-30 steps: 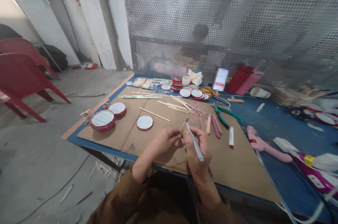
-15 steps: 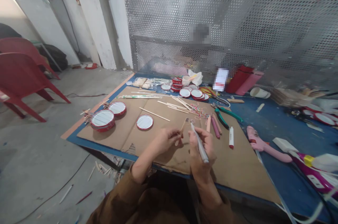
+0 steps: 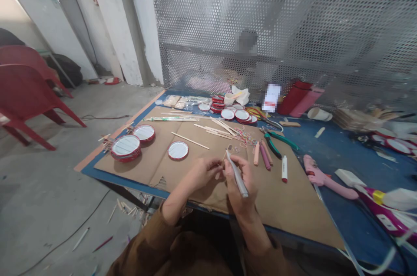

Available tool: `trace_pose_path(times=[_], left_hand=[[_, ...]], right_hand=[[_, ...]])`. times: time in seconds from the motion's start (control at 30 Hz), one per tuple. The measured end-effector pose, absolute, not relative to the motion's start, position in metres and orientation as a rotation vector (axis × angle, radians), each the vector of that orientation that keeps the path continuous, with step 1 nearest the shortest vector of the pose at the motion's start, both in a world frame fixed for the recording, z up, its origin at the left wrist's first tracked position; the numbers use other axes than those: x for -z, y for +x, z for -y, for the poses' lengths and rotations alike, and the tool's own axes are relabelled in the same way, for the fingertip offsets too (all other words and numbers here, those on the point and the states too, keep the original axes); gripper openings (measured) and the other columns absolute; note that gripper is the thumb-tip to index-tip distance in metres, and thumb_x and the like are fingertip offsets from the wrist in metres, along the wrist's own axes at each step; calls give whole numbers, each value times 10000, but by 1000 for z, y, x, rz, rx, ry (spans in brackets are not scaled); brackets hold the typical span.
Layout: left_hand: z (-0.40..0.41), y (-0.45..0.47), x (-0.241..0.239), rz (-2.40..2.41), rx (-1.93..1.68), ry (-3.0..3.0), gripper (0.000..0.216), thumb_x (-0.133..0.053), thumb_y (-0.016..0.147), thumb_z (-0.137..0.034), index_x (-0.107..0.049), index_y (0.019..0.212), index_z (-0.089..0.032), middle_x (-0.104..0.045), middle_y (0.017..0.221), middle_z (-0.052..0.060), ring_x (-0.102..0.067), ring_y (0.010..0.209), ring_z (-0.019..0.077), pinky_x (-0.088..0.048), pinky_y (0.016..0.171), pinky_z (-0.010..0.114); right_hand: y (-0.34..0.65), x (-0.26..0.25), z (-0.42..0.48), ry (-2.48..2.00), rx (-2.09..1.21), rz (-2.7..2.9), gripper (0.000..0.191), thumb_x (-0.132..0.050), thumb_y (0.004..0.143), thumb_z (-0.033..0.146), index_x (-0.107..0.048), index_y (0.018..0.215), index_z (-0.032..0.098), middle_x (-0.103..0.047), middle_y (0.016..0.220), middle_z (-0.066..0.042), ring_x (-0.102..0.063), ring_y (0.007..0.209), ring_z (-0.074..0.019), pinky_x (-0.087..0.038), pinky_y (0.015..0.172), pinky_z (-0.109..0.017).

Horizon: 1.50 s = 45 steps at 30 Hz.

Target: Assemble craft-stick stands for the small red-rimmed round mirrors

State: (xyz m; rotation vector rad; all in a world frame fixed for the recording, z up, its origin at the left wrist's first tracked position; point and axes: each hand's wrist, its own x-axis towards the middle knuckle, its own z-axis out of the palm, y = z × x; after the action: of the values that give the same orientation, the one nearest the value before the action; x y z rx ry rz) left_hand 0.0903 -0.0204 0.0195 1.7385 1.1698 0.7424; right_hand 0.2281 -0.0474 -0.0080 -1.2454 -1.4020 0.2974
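My left hand (image 3: 204, 172) pinches a flat wooden craft stick (image 3: 223, 157) that points up and away over the brown cardboard sheet (image 3: 156, 159). My right hand (image 3: 241, 180) grips a grey pen-like tool (image 3: 236, 175), its tip set against the stick near the top. Both hands hover just above the cardboard at the near edge of the blue table (image 3: 329, 146).
Round red-rimmed lids (image 3: 125, 147) lie left and at the back. Loose wooden sticks (image 3: 190, 140), rubber bands (image 3: 246, 138), green pliers (image 3: 273, 142), markers (image 3: 285, 168) and a pink glue gun (image 3: 321, 177) lie right. A person sits behind the perforated metal screen (image 3: 293, 33). Red chairs (image 3: 26, 98) stand left.
My right hand moved away to the right with the tool half a second ago, then came back left so its tip meets the stick again. My left hand stayed put.
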Motion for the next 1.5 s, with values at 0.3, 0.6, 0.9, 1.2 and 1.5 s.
trace_pose_path(times=[0.3,0.6,0.9,1.2,1.5], left_hand=[[22,90,-23,-1151,-735,1724,216,-501,895,-232,-515,685,-187,-628,705,-10,-560,715,123,-409,709,203],[22,91,-27,-1170,-720,1711,209,-511,884,-209,-497,676,-189,-615,684,-18,-544,698,118,-391,690,202],[21,90,-25,-1188,-690,1737,204,-505,896,-237,-540,702,-183,-640,714,-12,-541,700,123,-382,681,207],[21,90,-25,-1168,-703,1736,192,-501,893,-227,-551,713,-183,-658,733,-6,-569,721,124,-402,696,202],[22,89,-26,-1155,-693,1724,196,-501,880,-259,-537,702,-188,-630,706,-17,-530,690,117,-393,680,204]], right_hand=[[229,7,47,-1244,-201,1336,277,-614,929,434,-683,1037,189,-738,907,-62,-697,753,-193,-570,697,-328],[229,6,46,-1282,-244,1326,309,-614,914,464,-689,1035,190,-738,907,-65,-698,769,-205,-567,720,-346],[228,5,45,-1274,-232,1308,314,-613,903,473,-683,1013,187,-735,890,-60,-688,748,-198,-555,703,-329],[229,6,46,-1259,-220,1324,294,-611,916,456,-683,1024,193,-740,909,-63,-705,786,-207,-566,729,-337],[227,2,46,-1251,-165,1318,282,-614,907,449,-676,999,190,-732,905,-62,-697,764,-199,-560,705,-326]])
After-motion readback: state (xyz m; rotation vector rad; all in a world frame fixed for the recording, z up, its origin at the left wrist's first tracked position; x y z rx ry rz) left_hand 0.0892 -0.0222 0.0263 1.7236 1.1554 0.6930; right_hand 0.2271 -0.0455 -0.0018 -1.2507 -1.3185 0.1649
